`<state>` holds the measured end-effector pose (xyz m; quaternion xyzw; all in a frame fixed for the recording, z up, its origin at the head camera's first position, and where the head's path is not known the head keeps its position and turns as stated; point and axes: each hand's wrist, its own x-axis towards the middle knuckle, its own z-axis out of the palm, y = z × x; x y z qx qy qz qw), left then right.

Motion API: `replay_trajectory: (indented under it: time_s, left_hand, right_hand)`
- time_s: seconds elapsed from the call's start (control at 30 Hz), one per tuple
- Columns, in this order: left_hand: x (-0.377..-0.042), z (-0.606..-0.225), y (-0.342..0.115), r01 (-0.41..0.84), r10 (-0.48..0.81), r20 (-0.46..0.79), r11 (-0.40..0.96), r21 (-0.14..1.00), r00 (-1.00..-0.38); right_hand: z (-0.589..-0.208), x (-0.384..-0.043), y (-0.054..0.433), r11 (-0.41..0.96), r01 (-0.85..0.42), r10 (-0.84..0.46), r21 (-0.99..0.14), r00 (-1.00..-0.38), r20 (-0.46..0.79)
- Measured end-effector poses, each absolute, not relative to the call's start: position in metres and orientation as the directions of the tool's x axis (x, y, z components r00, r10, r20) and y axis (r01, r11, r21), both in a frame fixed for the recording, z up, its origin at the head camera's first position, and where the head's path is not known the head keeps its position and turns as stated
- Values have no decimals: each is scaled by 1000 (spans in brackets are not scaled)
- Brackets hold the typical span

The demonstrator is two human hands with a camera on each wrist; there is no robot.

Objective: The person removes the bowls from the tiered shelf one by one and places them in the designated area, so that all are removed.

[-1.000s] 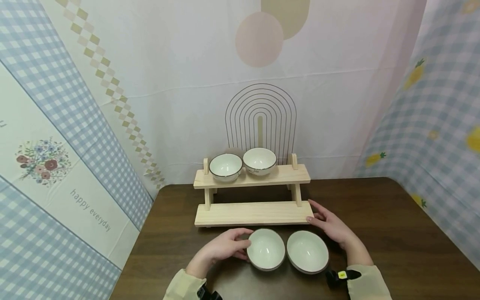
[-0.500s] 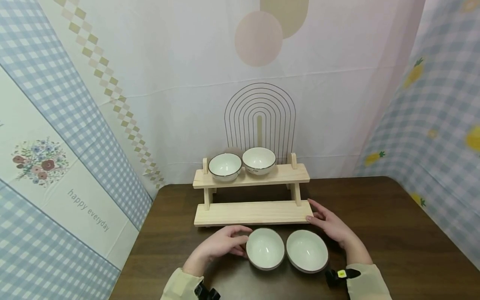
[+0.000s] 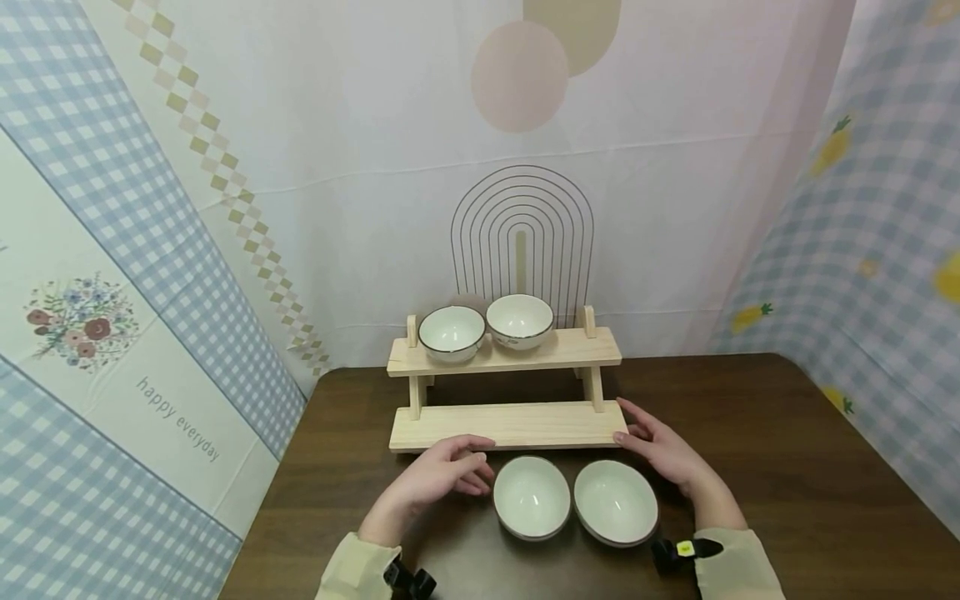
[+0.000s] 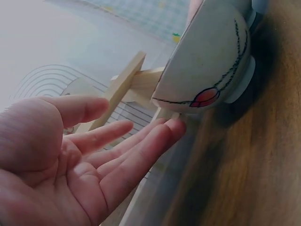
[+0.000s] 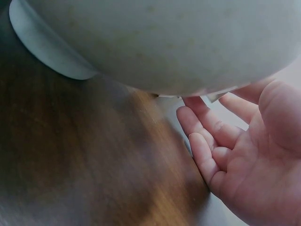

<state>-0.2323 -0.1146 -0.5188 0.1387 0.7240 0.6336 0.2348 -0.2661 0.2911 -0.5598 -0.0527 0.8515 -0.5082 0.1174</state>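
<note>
Sleeves: light-coloured left sleeve (image 3: 356,567) and right sleeve (image 3: 738,567) at the near edge of the head view, a black device (image 3: 408,579) at the left wrist and another with a yellow label (image 3: 684,550) at the right.
Front bowls: left front bowl (image 3: 532,498) and right front bowl (image 3: 616,502) upright on the brown desk (image 3: 795,483), just beside each other, pale inside, dark at the rim; the left one bears a red motif (image 4: 205,97) on a dark trailing line.
Left hand: the left hand (image 3: 438,477) lies just left of the left front bowl, fingers extended, relaxed and grasping nothing; contact with the bowl cannot be told.
Right hand: the right hand (image 3: 663,450) holds the right end of the lower shelf, thumb at the front corner, index finger at the rear corner; the last fingers are bent in the wrist view.
Lower shelf: the lower shelf (image 3: 510,425) of the pale wooden stand (image 3: 592,387) lies just beyond the front bowls.
Upper shelf: the upper shelf (image 3: 577,348) carries the left rear bowl (image 3: 452,332) and right rear bowl (image 3: 519,321), both upright, side by side, left of its right upright.
Backdrop: white cloth (image 3: 360,233) with printed arches (image 3: 522,242) behind the stand; blue checked cloth at both sides.
</note>
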Motion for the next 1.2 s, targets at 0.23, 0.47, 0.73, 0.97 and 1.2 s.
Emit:
replay_trajectory:
  time_s: [0.23, 0.47, 0.73, 0.97, 1.2]
  left_hand:
    - [-236, -509, -125, -20, 426, -75, 133, 991, -901]
    - [-242, -502, -138, 26, 244, -1, 109, 994, -970]
    - [-258, -482, -141, 72, -32, 73, 44, 996, -997]
    - [-278, -469, -144, 144, -150, 149, 44, 989, -977]
    - [-298, -458, -153, 151, -148, 169, 124, 981, -974]
  right_hand:
    - [-561, -264, 292, 480, 38, -205, -876, -967, -154]
    - [-566, -266, 291, 469, 44, -215, -882, -963, -162]
    - [-566, -269, 293, 461, 39, -221, -886, -963, -157]
    - [-568, -273, 294, 464, 41, -221, -885, -962, -160]
    - [-569, -273, 293, 454, 42, -222, -890, -962, -159]
